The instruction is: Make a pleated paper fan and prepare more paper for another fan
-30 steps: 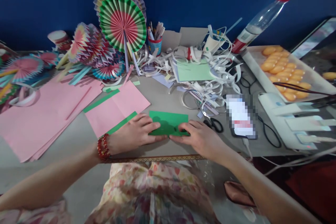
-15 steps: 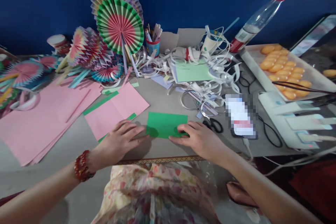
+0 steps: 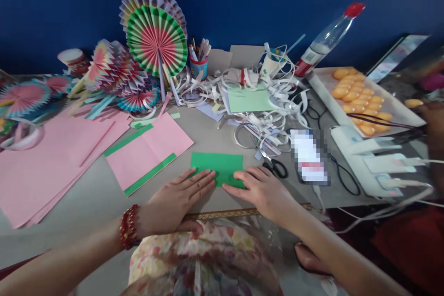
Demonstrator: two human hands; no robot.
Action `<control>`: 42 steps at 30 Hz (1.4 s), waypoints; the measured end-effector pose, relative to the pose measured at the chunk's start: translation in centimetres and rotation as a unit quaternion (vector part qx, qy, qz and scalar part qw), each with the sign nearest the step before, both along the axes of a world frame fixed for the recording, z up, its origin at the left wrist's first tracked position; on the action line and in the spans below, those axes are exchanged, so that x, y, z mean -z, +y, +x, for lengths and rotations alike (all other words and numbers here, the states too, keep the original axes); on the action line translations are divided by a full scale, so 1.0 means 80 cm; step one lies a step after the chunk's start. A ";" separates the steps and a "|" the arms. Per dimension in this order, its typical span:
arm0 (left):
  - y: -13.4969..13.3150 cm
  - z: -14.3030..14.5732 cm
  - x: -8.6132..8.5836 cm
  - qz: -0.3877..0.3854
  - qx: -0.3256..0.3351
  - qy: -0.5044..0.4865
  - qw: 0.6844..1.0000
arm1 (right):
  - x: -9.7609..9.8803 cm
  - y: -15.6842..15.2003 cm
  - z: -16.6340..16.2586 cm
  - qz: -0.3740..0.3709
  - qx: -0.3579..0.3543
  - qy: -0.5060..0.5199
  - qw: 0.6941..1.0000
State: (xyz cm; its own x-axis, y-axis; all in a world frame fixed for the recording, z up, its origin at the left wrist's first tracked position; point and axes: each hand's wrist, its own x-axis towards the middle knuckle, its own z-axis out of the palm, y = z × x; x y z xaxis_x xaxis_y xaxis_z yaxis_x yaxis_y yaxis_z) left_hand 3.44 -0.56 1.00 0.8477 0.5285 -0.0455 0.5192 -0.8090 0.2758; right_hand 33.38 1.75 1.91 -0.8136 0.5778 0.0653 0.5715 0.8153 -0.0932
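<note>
A rectangular sheet of green paper (image 3: 217, 162) lies on the table in front of me. My left hand (image 3: 183, 194) rests flat across its lower left part, fingers stretched out. At the lower right corner, the bent fingers and thumb of my right hand (image 3: 258, 187) grip the paper; the corner itself is partly hidden. To the left lies a pink sheet (image 3: 149, 150) with green strips along two edges. Black-handled scissors (image 3: 275, 166) lie just beyond my right hand.
Pink sheets (image 3: 58, 157) spread on the left, with pleated paper fans (image 3: 157, 41) behind. White paper strips (image 3: 277, 120) tangle around a light green sheet (image 3: 251, 99). On the right are a phone (image 3: 308, 157), a power strip (image 3: 367, 162) and a tray (image 3: 319, 78) of orange items.
My left hand has moved right from the green paper's left edge and now lies flat on it. My right hand stays at the right side. Another person's blurred hand appears at far right.
</note>
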 end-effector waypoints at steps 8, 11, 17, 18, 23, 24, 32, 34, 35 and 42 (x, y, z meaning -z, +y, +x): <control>-0.001 -0.002 0.000 0.008 0.002 -0.009 1.000 | -0.008 -0.035 0.041 0.036 0.079 0.013 0.996; -0.002 -0.002 0.002 0.012 -0.002 -0.007 1.000 | -0.011 -0.036 0.027 0.034 0.107 0.075 0.991; 0.001 -0.001 0.002 0.001 -0.003 -0.032 0.999 | -0.017 -0.022 -0.022 -0.002 0.139 0.145 0.980; 0.001 -0.002 0.000 -0.005 -0.008 -0.045 0.999 | -0.016 -0.019 -0.029 -0.019 0.127 0.126 0.984; -0.020 -0.014 -0.013 -0.038 -0.168 -0.223 0.960 | -0.002 -0.009 -0.045 -0.044 0.112 0.118 0.986; -0.028 -0.016 -0.016 -0.064 -0.219 -0.281 0.932 | -0.001 -0.009 -0.046 -0.054 0.120 0.147 0.980; -0.049 0.012 -0.027 -0.315 -0.326 -0.356 0.817 | -0.005 -0.042 -0.081 -0.103 0.153 0.363 0.913; -0.040 0.023 -0.025 -0.282 -0.336 -0.365 0.821 | -0.005 -0.048 -0.095 -0.097 0.111 0.349 0.926; -0.035 0.026 -0.024 -0.260 -0.343 -0.366 0.825 | -0.007 -0.049 -0.101 -0.098 0.092 0.339 0.931; -0.001 0.011 -0.047 0.126 -0.231 -0.271 0.926 | -0.041 -0.044 -0.084 0.131 0.082 0.394 0.906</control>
State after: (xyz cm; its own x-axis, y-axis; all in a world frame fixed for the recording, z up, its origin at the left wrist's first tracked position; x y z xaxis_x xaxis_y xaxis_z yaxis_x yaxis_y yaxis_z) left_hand 4.35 -0.66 4.79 0.3916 0.7766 0.4935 0.6664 -0.6092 0.4299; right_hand 26.68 -1.80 5.19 -0.3603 0.5673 0.7405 0.5264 0.7790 -0.3406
